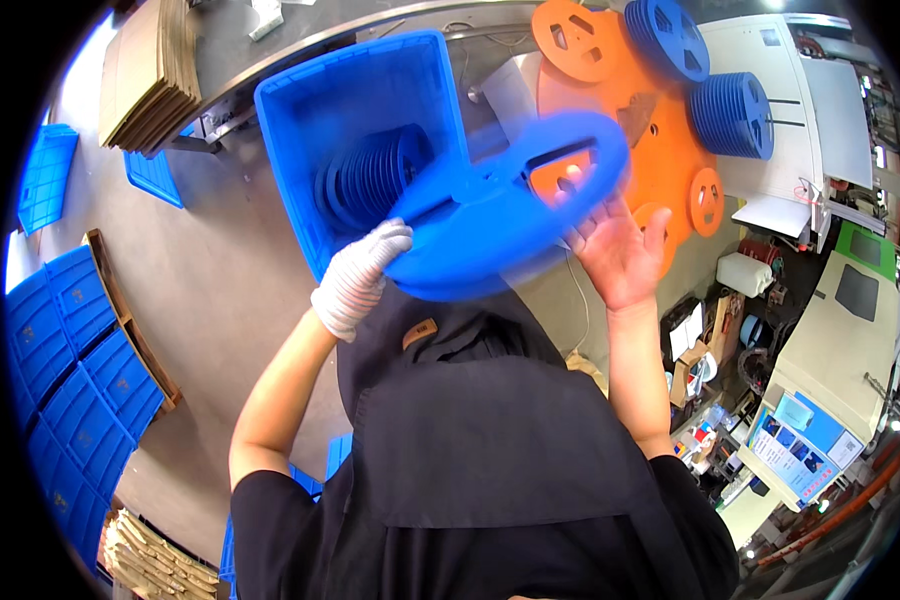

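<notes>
1. cream machine [825, 335]: located at 3 o'clock in the view; green panel at its upper end.
2. stacked blue crates [75, 300]: located at 9 o'clock, beside a wooden pallet [135, 345]. small marks on the crate walls are too small to read.
3. orange disc [660, 165]: located at 1 o'clock; smaller orange plates and rows of blue reels [730, 115] are arranged about its rim.
4. blue bin [365, 75]: located at 11 o'clock; contains a row of blue discs [370, 175] standing on edge.
5. held reel [505, 225]: blue, slotted, tilted and blurred; located at 12 o'clock, overlapping the bin's lower right side in the view.
6. printed sheet [795, 450]: blue and white, with small pictures; located at 4 o'clock on the cream machine. its text is not transcribed.
7. left hand [355, 280]: white-gloved; fingers closed on the held reel at the reel's 8 o'clock edge.
8. right hand [618, 258]: bare; palm up, fingers spread, at the reel's 4 o'clock edge. contact cannot be determined because of blur.
9. brown patch [420, 333]: located near centre, on black clothing [500, 440]; dark marking is unreadable.
</notes>
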`<action>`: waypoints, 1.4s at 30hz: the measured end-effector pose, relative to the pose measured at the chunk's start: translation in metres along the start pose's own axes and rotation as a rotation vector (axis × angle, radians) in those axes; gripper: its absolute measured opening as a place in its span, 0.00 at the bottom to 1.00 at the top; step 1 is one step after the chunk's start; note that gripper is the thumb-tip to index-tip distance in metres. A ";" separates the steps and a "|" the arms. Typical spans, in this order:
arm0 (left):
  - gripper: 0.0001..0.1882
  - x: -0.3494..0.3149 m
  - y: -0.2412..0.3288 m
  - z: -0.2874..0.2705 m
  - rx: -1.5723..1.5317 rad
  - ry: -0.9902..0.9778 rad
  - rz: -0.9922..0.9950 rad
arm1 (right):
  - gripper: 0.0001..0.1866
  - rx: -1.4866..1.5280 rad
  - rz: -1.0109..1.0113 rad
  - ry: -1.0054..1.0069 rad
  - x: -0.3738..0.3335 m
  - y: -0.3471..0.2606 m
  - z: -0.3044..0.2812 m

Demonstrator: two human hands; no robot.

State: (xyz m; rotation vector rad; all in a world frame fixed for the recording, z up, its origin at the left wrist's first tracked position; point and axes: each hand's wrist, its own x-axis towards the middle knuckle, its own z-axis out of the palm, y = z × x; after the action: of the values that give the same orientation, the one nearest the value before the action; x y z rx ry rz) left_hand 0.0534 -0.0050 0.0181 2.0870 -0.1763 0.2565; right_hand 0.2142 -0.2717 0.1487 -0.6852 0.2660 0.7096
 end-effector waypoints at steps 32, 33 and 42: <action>0.24 -0.028 -0.194 0.110 -0.899 0.162 -1.239 | 0.20 -0.722 0.253 0.791 -0.084 0.046 -0.189; 0.27 -0.021 -0.194 0.114 -0.693 0.068 -1.267 | 0.21 -0.726 0.262 0.804 -0.086 0.043 -0.193; 0.39 0.022 -0.193 0.134 -0.209 -0.170 -1.351 | 0.19 -0.790 0.389 0.770 -0.060 0.000 -0.250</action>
State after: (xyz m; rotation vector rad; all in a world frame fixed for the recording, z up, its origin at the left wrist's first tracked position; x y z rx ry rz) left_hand 0.1334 -0.0240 -0.2032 1.6044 1.0323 -0.7187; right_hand 0.1699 -0.4666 -0.0131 -1.6918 0.8638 0.9000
